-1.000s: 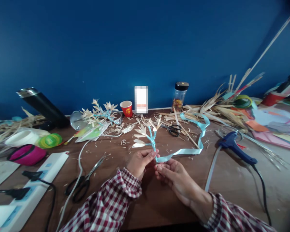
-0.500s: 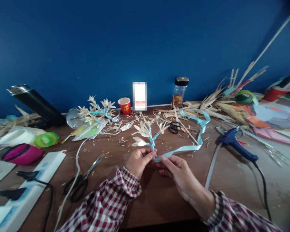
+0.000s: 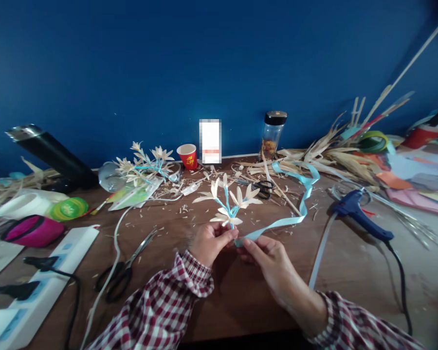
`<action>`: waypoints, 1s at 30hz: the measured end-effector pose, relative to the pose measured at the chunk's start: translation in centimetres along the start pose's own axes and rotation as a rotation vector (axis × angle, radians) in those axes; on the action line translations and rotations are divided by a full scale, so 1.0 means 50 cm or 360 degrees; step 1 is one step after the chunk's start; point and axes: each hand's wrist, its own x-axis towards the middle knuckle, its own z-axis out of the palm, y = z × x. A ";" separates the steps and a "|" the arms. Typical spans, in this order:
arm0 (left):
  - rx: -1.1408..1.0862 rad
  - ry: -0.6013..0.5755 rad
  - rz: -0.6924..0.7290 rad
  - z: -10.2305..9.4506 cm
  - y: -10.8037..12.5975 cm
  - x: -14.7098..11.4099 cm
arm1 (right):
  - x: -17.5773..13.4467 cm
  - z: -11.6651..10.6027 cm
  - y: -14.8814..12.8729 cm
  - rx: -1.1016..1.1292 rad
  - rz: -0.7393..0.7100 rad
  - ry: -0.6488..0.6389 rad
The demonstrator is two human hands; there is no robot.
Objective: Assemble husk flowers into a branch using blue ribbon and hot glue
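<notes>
Between thumb and fingers, my left hand [image 3: 214, 241] pinches the stem of a flower spray [image 3: 226, 200]. Its pale petals look like dried husk, and light blue ribbon wraps its branching stems. Close beside it, my right hand [image 3: 264, 253] is closed on the near end of a light blue ribbon [image 3: 282, 222], which runs up to the stem by my left fingertips. The rest of that ribbon trails right and back over the table in loose bends. My fingers hide the lower end of the stem.
Black-handled scissors [image 3: 126, 267] lie left of my arms, by a white power strip [image 3: 58, 277]. A blue glue gun [image 3: 361, 214] rests on the right. Behind are a second flower spray [image 3: 146, 165], a red paper cup [image 3: 188, 156], a glass jar [image 3: 273, 135] and dried husks [image 3: 321, 155].
The flower spray has turned in my left fingers, so its blossoms now face differently and one hangs low in front. Both hands stay in nearly the same place.
</notes>
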 end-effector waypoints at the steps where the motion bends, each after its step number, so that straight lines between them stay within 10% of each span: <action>1: 0.0030 0.0001 0.0021 0.000 0.001 -0.001 | 0.000 -0.001 0.001 -0.0007 -0.0005 -0.0002; 30: -0.0201 0.0152 -0.0067 0.004 -0.005 0.004 | -0.006 -0.004 0.009 -0.0149 0.0027 0.0075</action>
